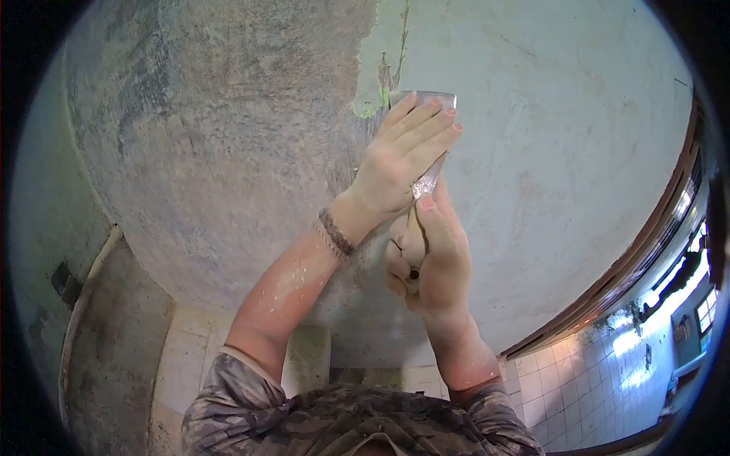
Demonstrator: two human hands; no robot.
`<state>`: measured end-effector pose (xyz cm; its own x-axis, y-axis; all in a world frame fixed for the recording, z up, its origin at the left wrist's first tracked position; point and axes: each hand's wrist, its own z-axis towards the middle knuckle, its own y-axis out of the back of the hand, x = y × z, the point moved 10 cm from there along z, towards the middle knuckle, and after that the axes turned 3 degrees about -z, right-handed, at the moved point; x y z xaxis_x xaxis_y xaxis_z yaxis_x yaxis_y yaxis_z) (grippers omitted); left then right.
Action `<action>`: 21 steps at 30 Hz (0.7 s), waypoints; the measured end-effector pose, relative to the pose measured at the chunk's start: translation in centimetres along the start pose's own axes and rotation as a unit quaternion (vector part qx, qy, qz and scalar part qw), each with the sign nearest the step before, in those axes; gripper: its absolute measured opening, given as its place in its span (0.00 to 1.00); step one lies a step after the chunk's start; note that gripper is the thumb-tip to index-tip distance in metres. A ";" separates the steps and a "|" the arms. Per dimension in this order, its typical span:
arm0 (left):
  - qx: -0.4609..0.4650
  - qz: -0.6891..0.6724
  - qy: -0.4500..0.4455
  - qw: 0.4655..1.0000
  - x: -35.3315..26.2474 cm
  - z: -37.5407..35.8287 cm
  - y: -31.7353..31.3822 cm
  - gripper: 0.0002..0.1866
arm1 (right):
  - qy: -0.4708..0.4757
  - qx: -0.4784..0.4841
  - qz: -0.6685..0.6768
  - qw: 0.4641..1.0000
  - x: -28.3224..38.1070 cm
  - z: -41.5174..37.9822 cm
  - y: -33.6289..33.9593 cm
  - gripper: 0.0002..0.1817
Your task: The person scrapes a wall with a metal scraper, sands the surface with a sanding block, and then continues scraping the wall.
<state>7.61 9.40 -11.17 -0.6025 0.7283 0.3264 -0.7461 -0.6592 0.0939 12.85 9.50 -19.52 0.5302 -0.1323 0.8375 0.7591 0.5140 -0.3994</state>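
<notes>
A wide-bladed scraper (428,181) lies against the wall with its metal blade pointing up. My right hand (442,258) is wrapped round its handle, thumb near the base of the blade. Pressed flat over the blade is my left hand (397,156), its fingers stretched out; most of the metal is hidden under them. The blade's top edge and a corner show past the fingertips. Just left of it, pale green paint (369,95) ends in a ragged edge, with a crack running upward. Grey, rough plaster (243,144) covers the wall on the left.
Pale painted wall (563,175) extends to the right, up to a brown wooden frame (646,258). White tiles (563,380) and a bright window (706,311) appear at lower right. A pipe-like curved edge (84,296) runs along the lower left.
</notes>
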 end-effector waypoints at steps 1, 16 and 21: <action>-0.005 0.010 -0.016 1.000 0.1 0.7 0.1 0.16 | 0.024 0.013 0.004 1.000 0.7 0.6 -0.3 0.25; -0.039 0.024 -0.041 0.998 1.9 5.4 0.9 0.15 | 0.043 0.019 0.034 0.998 4.1 3.1 -2.3 0.29; -0.010 0.024 -0.010 1.000 0.5 0.7 -0.8 0.14 | 0.043 0.029 -0.025 0.998 1.7 1.8 0.2 0.28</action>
<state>8.09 10.13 -10.43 -0.6319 0.6923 0.3484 -0.7225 -0.6889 0.0584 13.21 10.94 -17.54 0.5249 -0.2303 0.8195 0.7639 0.5522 -0.3341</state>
